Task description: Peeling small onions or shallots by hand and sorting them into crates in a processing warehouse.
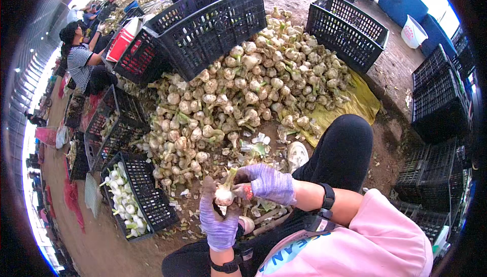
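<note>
My left hand [218, 222], in a purple knit glove with soiled fingers, holds one side of a garlic bulb [224, 196] whose short cut stem points up. In a matching glove, my right hand [268, 183] pinches the bulb from the other side with thumb and fingers. Something small and red [248, 191] shows by the right thumb; what it is cannot be told. Beyond both hands spreads a large heap of unpeeled garlic bulbs [228, 98]. A black plastic crate [148, 197] on the left holds cleaned white garlic bulbs [123, 201].
Large black crates [217, 22] border the heap's far side, with another crate [346, 29] at right. A yellow sheet [354, 105] lies under the heap's edge. Loose skins [260, 144] litter the ground. A person [81, 60] sits at far left. Stacked crates [439, 94] stand right.
</note>
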A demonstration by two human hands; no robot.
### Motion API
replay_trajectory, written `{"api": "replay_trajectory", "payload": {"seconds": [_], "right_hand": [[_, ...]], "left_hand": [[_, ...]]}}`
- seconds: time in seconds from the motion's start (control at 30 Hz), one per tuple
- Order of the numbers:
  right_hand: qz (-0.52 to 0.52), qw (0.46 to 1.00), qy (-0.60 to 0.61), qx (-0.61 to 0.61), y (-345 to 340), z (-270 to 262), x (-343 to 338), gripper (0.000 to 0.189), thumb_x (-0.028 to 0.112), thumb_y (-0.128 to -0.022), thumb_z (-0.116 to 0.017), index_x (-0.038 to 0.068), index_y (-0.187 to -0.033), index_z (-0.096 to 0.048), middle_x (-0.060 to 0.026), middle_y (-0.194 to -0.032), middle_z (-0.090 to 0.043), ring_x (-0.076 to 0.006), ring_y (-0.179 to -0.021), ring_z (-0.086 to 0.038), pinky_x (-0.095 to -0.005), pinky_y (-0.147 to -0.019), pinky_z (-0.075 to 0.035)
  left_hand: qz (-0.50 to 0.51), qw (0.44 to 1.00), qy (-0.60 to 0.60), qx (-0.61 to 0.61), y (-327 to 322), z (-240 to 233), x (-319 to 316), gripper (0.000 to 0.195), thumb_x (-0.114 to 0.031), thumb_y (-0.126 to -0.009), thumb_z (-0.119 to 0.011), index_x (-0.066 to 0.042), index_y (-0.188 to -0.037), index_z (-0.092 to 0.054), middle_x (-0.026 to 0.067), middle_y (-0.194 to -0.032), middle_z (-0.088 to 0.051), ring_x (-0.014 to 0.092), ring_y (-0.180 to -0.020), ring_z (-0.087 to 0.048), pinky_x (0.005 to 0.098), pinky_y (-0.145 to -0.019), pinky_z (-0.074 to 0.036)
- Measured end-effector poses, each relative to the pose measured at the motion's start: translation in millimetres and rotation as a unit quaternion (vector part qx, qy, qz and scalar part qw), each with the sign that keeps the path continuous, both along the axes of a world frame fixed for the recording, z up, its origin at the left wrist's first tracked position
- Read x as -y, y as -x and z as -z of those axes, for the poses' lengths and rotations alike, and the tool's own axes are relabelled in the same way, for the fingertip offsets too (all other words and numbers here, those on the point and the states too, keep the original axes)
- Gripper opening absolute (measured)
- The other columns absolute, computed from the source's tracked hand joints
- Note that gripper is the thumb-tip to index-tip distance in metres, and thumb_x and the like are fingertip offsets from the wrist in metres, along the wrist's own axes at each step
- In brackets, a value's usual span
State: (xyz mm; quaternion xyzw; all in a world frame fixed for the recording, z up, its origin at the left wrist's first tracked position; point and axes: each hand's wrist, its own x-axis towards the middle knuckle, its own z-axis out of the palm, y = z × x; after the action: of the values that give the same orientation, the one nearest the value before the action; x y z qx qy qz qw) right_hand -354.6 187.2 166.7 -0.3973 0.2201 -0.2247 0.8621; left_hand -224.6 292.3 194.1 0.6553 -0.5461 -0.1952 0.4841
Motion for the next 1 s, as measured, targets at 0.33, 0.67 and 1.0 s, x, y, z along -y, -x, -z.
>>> {"api": "replay_trajectory", "payload": {"seconds": [0.33,0.67,1.0], "right_hand": [[-0.030,0.997,-0.037,-0.060,2.5,-4.7,4.7,0.036,0.023,-0.079,-0.066,0.000,-0.106,-0.057,-0.0035,-0.095,-0.062,-0.0102,-0.085,-0.055,-0.0237,-0.075,-0.045],[-0.021,0.999,0.009,-0.030,2.3,-1.6,2.8,0.040,0.023,-0.076,-0.069,-0.001,-0.106,-0.057,-0.0019,-0.091,-0.060,-0.0091,-0.080,-0.051,-0.0244,-0.070,-0.043],[-0.021,0.996,-0.013,-0.091,-5.1,17.1,2.3,0.032,0.019,-0.074,-0.071,0.001,-0.098,-0.060,-0.0035,-0.087,-0.062,-0.0095,-0.076,-0.057,-0.0222,-0.066,-0.046]], "left_hand": [[-0.018,0.954,-0.002,-0.300,6.8,6.8,-1.9,0.066,-0.020,-0.072,-0.075,-0.008,-0.128,-0.043,0.0087,-0.125,-0.047,0.022,-0.107,-0.050,0.0336,-0.091,-0.042],[-0.016,0.959,0.012,-0.284,10.2,16.4,-1.3,0.067,-0.019,-0.071,-0.076,-0.008,-0.129,-0.043,0.0069,-0.121,-0.048,0.020,-0.108,-0.048,0.0328,-0.090,-0.042],[-0.029,0.927,-0.027,-0.374,9.3,4.2,-1.5,0.063,-0.015,-0.071,-0.070,-0.005,-0.127,-0.044,0.0092,-0.115,-0.051,0.020,-0.106,-0.049,0.0332,-0.088,-0.044]]}}
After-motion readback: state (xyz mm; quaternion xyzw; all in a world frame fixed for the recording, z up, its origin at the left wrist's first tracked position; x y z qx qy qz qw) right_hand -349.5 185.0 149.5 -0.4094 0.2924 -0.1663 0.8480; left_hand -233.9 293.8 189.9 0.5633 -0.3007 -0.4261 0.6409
